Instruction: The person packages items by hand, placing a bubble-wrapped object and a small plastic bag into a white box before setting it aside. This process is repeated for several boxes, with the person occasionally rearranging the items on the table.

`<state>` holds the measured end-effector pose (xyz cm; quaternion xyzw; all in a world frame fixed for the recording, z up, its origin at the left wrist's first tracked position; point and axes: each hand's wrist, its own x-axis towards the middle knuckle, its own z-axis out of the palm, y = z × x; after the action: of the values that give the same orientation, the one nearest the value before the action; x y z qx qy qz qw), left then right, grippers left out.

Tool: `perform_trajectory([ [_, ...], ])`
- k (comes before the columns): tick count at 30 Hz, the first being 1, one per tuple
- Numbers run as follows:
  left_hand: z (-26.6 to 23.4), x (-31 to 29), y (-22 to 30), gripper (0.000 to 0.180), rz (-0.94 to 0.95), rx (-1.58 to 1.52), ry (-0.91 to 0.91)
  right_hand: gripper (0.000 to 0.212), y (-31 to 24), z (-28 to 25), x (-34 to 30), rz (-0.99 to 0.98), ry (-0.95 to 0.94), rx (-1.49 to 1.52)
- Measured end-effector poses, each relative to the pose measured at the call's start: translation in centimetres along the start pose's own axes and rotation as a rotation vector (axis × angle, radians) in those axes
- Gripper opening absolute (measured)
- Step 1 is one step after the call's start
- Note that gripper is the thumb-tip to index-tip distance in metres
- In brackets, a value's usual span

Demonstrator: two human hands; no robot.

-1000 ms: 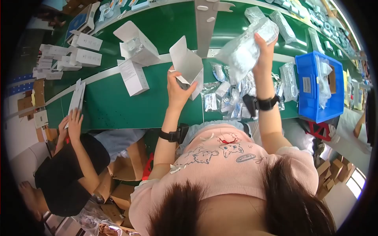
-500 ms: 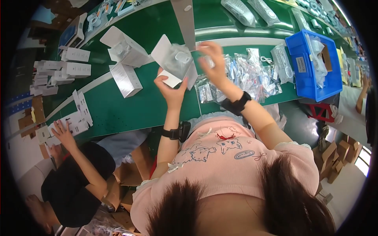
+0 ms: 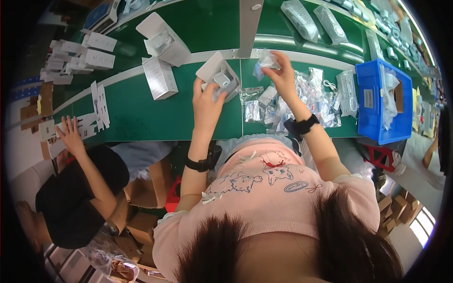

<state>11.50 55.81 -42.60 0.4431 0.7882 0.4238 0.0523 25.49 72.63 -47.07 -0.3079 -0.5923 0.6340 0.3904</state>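
Note:
My left hand grips an open white box standing at the table's middle, its fingers curled over the near rim. Inside the box sits a pale rounded device in clear wrapping; part of it is hidden by my fingers. To the right, my right hand pinches a small clear plastic bag with something blue and white in it, too small to name. That bag hangs above the far side of a pile of small bagged parts, apart from the box.
A blue bin with bubble-wrapped items stands right of the pile. Two white boxes, one open, stand left of mine. A co-worker's hand is by flat white cartons at far left. A metal post rises behind.
The white box, tilted in my left hand before, now stands more upright, and that hand has shifted to its near rim. My right hand has moved right and now shows a small plastic bag.

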Motion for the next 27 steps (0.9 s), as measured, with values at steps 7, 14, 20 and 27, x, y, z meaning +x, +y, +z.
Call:
perform_trajectory([
  [7, 0.4, 1.8, -0.9, 0.016, -0.213, -0.113, 0.003, 0.033, -3.9, 3.9, 0.2, -0.795, -0.628, -0.477],
  [14, 0.0, 1.9, -3.0, 0.017, -0.249, -0.214, -0.025, 0.068, -2.9, 3.7, -0.4, -0.696, -0.686, -0.666],
  [20, -1.5, 5.0, -11.5, 0.067, -0.157, 0.279, 0.495, 0.095, 3.3, 4.5, 0.0, -0.165, -0.664, -0.264],
  [27, -5.8, -1.6, -16.2, 0.097, -0.567, 0.415, 0.201, 0.104, 4.1, 10.6, 6.3, -0.048, -0.279, -0.074],
])
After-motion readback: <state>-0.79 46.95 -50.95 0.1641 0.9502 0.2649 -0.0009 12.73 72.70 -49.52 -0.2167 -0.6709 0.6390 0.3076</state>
